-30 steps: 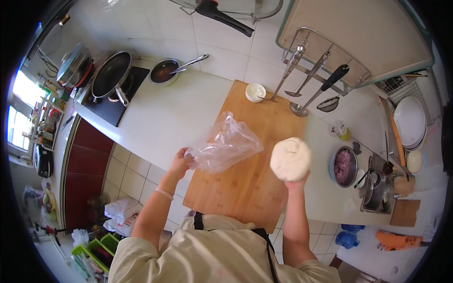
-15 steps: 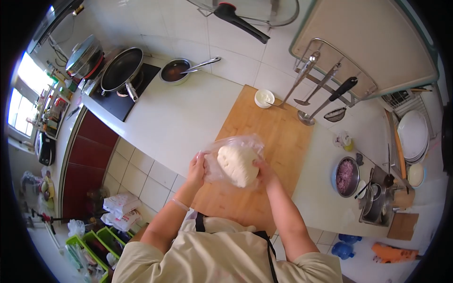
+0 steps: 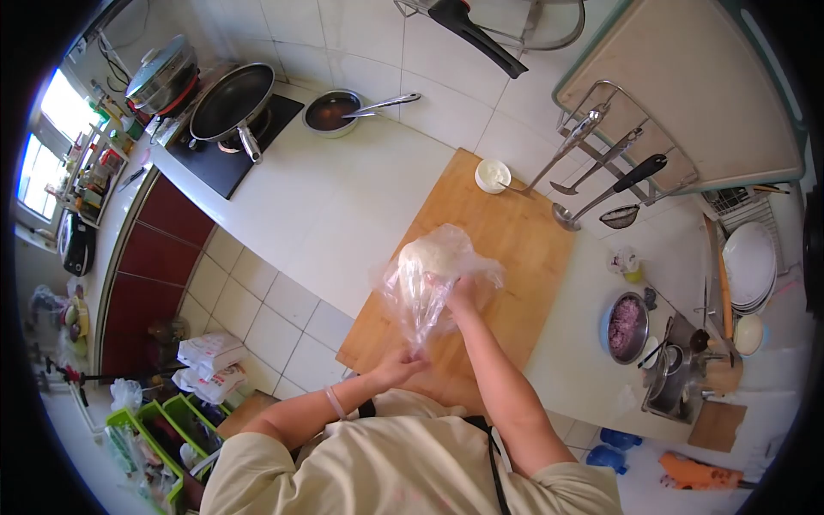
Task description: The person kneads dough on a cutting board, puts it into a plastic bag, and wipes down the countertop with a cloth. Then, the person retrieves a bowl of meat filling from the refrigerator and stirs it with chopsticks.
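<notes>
A pale lump of dough [image 3: 422,260] lies inside a clear plastic bag [image 3: 419,311], over the wooden board [image 3: 515,283]. My left hand [image 3: 402,366] pinches the bag's edge below the dough, close to my body. My right hand [image 3: 461,294] is at the bag's right side, against the dough; its fingers are partly covered by the plastic, so its grip is hard to make out. A small white bowl [image 3: 493,176] of white stuff with a utensil in it stands at the board's far edge.
Back left are a frying pan [image 3: 233,101] on the hob and a small pot [image 3: 333,113] with a spoon. Ladles hang from a wall rack [image 3: 635,129]. On the right are a metal bowl of chopped purple food [image 3: 625,326] and a sink [image 3: 672,390].
The dough has gone from my raised right hand into the bag. My left hand has moved down toward my body, pulling the bag's edge. The camera view has shifted slightly.
</notes>
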Motion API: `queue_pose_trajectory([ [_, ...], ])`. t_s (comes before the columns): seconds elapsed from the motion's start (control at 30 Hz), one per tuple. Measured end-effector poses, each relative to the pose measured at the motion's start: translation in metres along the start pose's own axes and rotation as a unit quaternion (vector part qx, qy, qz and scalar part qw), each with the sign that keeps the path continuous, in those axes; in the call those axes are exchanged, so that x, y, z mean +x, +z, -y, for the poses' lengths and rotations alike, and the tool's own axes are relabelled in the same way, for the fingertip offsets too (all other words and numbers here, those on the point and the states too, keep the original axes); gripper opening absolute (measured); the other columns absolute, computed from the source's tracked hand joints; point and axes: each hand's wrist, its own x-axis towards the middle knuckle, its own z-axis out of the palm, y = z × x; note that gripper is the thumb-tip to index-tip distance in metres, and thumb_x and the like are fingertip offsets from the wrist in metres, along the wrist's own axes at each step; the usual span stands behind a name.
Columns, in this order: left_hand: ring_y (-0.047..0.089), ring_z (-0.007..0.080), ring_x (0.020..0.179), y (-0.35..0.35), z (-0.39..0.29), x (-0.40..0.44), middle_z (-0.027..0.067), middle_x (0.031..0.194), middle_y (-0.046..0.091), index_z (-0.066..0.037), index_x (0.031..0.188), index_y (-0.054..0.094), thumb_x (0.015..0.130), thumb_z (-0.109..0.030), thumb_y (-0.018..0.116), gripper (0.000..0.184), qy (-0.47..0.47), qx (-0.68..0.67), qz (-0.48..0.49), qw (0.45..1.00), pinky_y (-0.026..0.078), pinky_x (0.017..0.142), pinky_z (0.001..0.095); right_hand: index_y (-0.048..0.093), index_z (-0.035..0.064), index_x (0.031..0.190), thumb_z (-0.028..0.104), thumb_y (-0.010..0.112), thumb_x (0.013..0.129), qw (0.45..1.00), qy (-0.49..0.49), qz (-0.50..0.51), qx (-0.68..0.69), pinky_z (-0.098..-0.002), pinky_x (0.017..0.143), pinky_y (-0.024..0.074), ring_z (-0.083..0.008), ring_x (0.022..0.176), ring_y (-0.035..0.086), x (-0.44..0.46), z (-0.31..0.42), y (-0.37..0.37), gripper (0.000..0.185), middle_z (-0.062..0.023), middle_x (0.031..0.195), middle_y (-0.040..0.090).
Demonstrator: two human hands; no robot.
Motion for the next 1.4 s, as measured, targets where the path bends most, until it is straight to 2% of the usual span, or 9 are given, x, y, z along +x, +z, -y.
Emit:
queue_pose_trajectory([
  [0.23, 0.056, 0.0179, 0.106, -0.036, -0.085, 0.009, 0.0091, 0.109, 0.062, -0.005, 0.110, 0.058, 0.099, -0.031, 0.048, 0.030, 0.197, -0.434, 0.201, 0.856, 0.041, 0.096, 0.0338, 0.049, 0.0044, 0.133, 0.027, 0.081, 0.068, 0.868, -0.275, -0.088, -0.404, -0.0446, 0.104, 0.0392, -0.0413, 0.125, 0.044, -0.051, 0.001, -0.008, 0.076, -0.0201, 0.142, 0.041],
  [0.47, 0.061, 0.0192, 0.095, -0.134, -0.142, 0.025, 0.0074, 0.100, 0.062, -0.002, 0.098, 0.056, 0.091, -0.018, 0.059, 0.017, 0.193, 0.012, -0.133, 0.972, 0.049, 0.084, 0.0345, 0.048, 0.0066, 0.136, 0.033, 0.075, 0.076, 0.941, -0.266, 0.082, -0.191, -0.0424, 0.107, 0.0365, -0.0355, 0.133, 0.039, -0.072, -0.041, -0.050, 0.071, -0.0158, 0.145, 0.041],
  [0.63, 0.046, 0.0280, 0.124, -0.107, -0.201, 0.110, 0.0126, 0.134, 0.048, -0.012, 0.129, 0.050, 0.072, -0.021, 0.079, 0.065, 0.386, 0.291, -0.076, 0.872, 0.041, 0.099, 0.0434, 0.055, 0.0017, 0.125, 0.027, 0.072, 0.080, 0.906, -0.327, -0.079, -0.257, -0.0379, 0.104, 0.0405, -0.0321, 0.126, 0.048, -0.138, 0.011, 0.004, 0.054, -0.0170, 0.130, 0.057],
  [0.83, 0.045, 0.0310, 0.127, -0.062, -0.173, 0.172, 0.0105, 0.140, 0.048, -0.013, 0.119, 0.063, 0.077, -0.034, 0.072, 0.048, 0.190, 0.782, 0.191, 0.563, 0.037, 0.105, 0.0417, 0.061, 0.0033, 0.097, 0.021, 0.070, 0.082, 0.925, -0.266, -0.003, -0.270, -0.0346, 0.088, 0.0486, -0.0241, 0.098, 0.060, -0.130, -0.010, -0.012, 0.025, -0.0104, 0.098, 0.066],
  [0.9, 0.051, 0.0311, 0.119, -0.078, -0.169, 0.189, 0.0079, 0.110, 0.064, -0.014, 0.106, 0.070, 0.080, -0.025, 0.068, 0.028, 0.077, 0.459, 0.202, 0.861, 0.039, 0.103, 0.0431, 0.064, 0.0072, 0.093, 0.014, 0.064, 0.086, 0.944, -0.219, 0.028, 0.246, -0.0373, 0.083, 0.0486, -0.0216, 0.089, 0.061, -0.157, -0.006, -0.046, 0.010, -0.0065, 0.095, 0.065],
  [0.93, 0.063, 0.0294, 0.094, -0.094, -0.175, 0.189, 0.0101, 0.089, 0.067, -0.007, 0.095, 0.067, 0.088, -0.022, 0.058, 0.019, 0.261, 0.268, 0.245, 0.894, 0.047, 0.089, 0.0466, 0.065, 0.0087, 0.091, 0.010, 0.061, 0.087, 0.901, -0.260, 0.060, 0.342, -0.0377, 0.085, 0.0480, -0.0205, 0.090, 0.061, -0.162, -0.008, -0.070, 0.006, -0.0053, 0.097, 0.065],
  [1.0, 0.060, 0.0233, 0.068, -0.092, -0.241, 0.136, 0.0068, 0.072, 0.058, -0.004, 0.080, 0.059, 0.091, -0.018, 0.052, 0.020, 0.109, -0.201, 0.173, 0.958, 0.051, 0.074, 0.0427, 0.066, 0.0098, 0.089, 0.004, 0.056, 0.087, 0.803, -0.315, 0.099, 0.496, -0.0376, 0.089, 0.0462, -0.0194, 0.091, 0.061, -0.177, -0.009, -0.103, 0.012, -0.0048, 0.098, 0.066],
  [1.23, 0.057, 0.0184, 0.064, -0.059, -0.296, 0.051, 0.0064, 0.071, 0.056, 0.001, 0.080, 0.056, 0.089, -0.016, 0.056, 0.019, 0.220, 0.139, 0.158, 0.952, 0.048, 0.067, 0.0322, 0.064, 0.0059, 0.115, 0.003, 0.061, 0.086, 0.909, -0.394, -0.117, 0.069, -0.0378, 0.103, 0.0378, -0.0210, 0.120, 0.049, -0.182, 0.036, -0.116, 0.029, -0.0109, 0.129, 0.053],
  [1.4, 0.060, 0.0328, 0.089, -0.028, -0.257, 0.078, 0.0144, 0.093, 0.060, 0.000, 0.086, 0.060, 0.081, -0.018, 0.068, 0.020, 0.408, 0.369, 0.028, 0.835, 0.049, 0.076, 0.0384, 0.037, 0.0063, 0.144, 0.000, 0.061, 0.087, 0.883, -0.414, 0.055, 0.217, -0.0398, 0.110, 0.0309, -0.0237, 0.138, 0.031, -0.085, 0.073, -0.071, 0.063, -0.0110, 0.150, 0.034],
])
